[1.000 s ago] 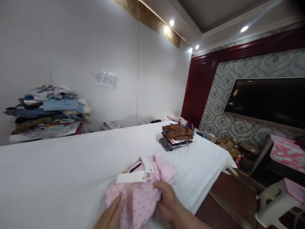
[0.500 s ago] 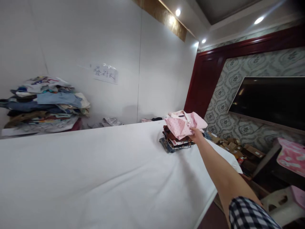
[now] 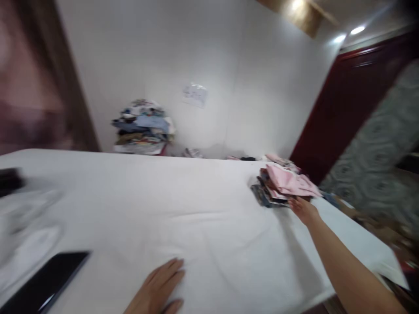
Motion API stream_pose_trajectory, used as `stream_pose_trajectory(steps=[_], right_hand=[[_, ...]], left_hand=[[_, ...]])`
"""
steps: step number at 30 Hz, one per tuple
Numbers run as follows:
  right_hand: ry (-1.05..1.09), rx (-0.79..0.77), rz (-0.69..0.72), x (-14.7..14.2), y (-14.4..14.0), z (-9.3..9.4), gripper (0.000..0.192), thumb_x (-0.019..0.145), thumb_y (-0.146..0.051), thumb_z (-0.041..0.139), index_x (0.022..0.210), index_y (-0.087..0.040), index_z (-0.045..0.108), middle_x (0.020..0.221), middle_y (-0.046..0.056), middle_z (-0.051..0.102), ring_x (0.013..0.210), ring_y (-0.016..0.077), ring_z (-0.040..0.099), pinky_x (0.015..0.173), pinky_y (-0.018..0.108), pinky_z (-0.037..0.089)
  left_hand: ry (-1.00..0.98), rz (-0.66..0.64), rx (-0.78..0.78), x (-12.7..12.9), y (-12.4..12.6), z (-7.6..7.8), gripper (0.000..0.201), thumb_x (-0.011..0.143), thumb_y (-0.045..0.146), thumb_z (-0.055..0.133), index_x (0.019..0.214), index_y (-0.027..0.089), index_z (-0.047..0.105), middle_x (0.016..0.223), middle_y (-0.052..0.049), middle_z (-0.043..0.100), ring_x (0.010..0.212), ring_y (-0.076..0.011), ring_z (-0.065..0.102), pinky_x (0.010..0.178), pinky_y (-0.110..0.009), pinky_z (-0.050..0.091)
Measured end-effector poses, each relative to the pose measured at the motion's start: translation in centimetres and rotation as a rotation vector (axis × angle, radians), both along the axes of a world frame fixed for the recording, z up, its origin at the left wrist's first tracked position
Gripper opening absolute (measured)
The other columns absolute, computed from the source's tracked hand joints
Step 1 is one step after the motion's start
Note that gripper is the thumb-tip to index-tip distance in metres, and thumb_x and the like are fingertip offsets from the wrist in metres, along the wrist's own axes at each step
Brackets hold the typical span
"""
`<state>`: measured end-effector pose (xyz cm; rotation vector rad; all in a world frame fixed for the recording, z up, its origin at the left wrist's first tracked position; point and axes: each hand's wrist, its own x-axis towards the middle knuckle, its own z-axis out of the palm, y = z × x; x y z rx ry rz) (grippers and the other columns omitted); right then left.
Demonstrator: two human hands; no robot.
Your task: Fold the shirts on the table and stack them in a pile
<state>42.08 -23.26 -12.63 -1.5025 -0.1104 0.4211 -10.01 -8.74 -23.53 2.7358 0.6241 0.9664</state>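
Pink shirt (image 3: 290, 183) tops the folded stack (image 3: 266, 196) near the table's (image 3: 209, 218) far right edge. Right hand (image 3: 303, 210) just beside it, fingers loose, grasping nothing. Left hand (image 3: 159, 288) flat at near edge; broad bare cloth between.

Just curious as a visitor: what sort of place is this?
Probably a room set up for folding clothes: a white-covered table, a folded stack topped by a pink shirt, and a heap of garments by the wall.

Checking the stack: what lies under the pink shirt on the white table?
Under the pink shirt sit folded patterned garments, only their edges showing; the rest is covered. The right hand is beside the stack.
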Motion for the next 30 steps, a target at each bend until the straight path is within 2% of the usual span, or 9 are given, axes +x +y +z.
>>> stream_pose_trajectory(steps=[2,5,10,14,17,20,23,26,30], right_hand=[[0.055,-0.007,0.145,-2.6,0.5,-1.7,0.010,0.068,-0.029,0.064,0.074,-0.023,0.060,0.086,0.011,0.071,0.085,0.0251,0.068,0.070,0.035,0.055],[0.120,-0.130,0.439,-7.5,2.1,-4.2,0.038,0.056,-0.037,0.073,0.092,-0.025,0.067,0.096,0.012,0.072,0.077,0.0259,0.069,0.061,0.034,0.057],[-0.080,-0.395,0.969,-17.7,6.2,-5.8,0.053,0.053,-0.055,0.072,0.094,-0.023,0.071,0.093,0.015,0.073,0.073,0.0294,0.070,0.060,0.037,0.058],[-0.421,-0.349,1.262,-24.8,8.9,-6.2,0.048,0.059,-0.057,0.068,0.097,-0.027,0.074,0.104,0.010,0.072,0.095,0.0312,0.067,0.080,0.037,0.057],[-0.614,-0.291,1.336,-27.9,10.1,-7.3,0.041,0.067,-0.053,0.066,0.102,-0.033,0.073,0.121,0.003,0.065,0.115,0.0299,0.058,0.095,0.037,0.051],[-0.744,-0.229,1.342,-29.5,11.0,-8.9,0.040,0.071,-0.050,0.065,0.107,-0.034,0.071,0.126,0.002,0.061,0.117,0.0291,0.057,0.099,0.039,0.048],[-0.879,-0.153,1.314,-30.0,11.6,-10.4,0.038,0.074,-0.049,0.063,0.106,-0.031,0.072,0.125,0.003,0.062,0.115,0.0287,0.058,0.100,0.041,0.047],[-0.882,-0.114,1.256,-30.0,12.0,-11.2,0.035,0.075,-0.048,0.061,0.102,-0.030,0.074,0.121,0.004,0.065,0.111,0.0283,0.061,0.098,0.041,0.049],[-0.828,-0.080,1.246,-30.0,12.2,-10.9,0.034,0.077,-0.048,0.059,0.099,-0.028,0.075,0.118,0.006,0.066,0.110,0.0280,0.060,0.101,0.043,0.046]], left_hand=[[0.146,-0.029,-0.126,0.2,-1.5,3.0,0.053,0.075,0.026,0.061,0.125,0.042,0.054,0.131,0.004,0.059,0.120,-0.0205,0.055,0.103,-0.034,0.046],[0.224,-0.069,-0.302,0.4,-2.8,5.9,0.040,0.073,0.026,0.066,0.113,0.025,0.063,0.128,-0.007,0.061,0.120,-0.0229,0.054,0.105,-0.039,0.041],[0.047,0.012,-0.324,-1.6,-2.7,7.3,0.035,0.078,0.032,0.064,0.112,0.020,0.063,0.126,-0.011,0.061,0.117,-0.0225,0.056,0.102,-0.040,0.042],[-0.029,0.275,-0.243,-6.1,-0.7,8.8,0.030,0.084,0.030,0.056,0.111,0.021,0.063,0.127,-0.010,0.061,0.117,-0.0217,0.056,0.101,-0.039,0.043],[0.036,0.589,-0.203,-11.1,2.4,10.6,0.033,0.085,0.031,0.053,0.116,0.020,0.060,0.130,-0.010,0.059,0.122,-0.0209,0.052,0.105,-0.037,0.039],[0.172,0.977,-0.233,-16.5,6.1,11.9,0.040,0.086,0.032,0.051,0.125,0.020,0.053,0.139,-0.009,0.051,0.129,-0.0200,0.044,0.109,-0.035,0.032],[0.221,1.207,-0.315,-20.7,8.8,11.9,0.046,0.081,0.036,0.059,0.122,0.016,0.052,0.135,-0.016,0.051,0.127,-0.0309,0.044,0.105,-0.047,0.034],[0.222,1.281,-0.410,-23.0,10.2,10.9,0.035,0.077,0.035,0.066,0.104,0.013,0.061,0.113,-0.019,0.063,0.112,-0.0365,0.054,0.095,-0.055,0.038],[0.120,1.155,-0.423,-23.6,10.8,11.4,0.031,0.087,0.033,0.057,0.111,0.014,0.058,0.114,-0.010,0.060,0.101,-0.0235,0.059,0.087,-0.044,0.049]])
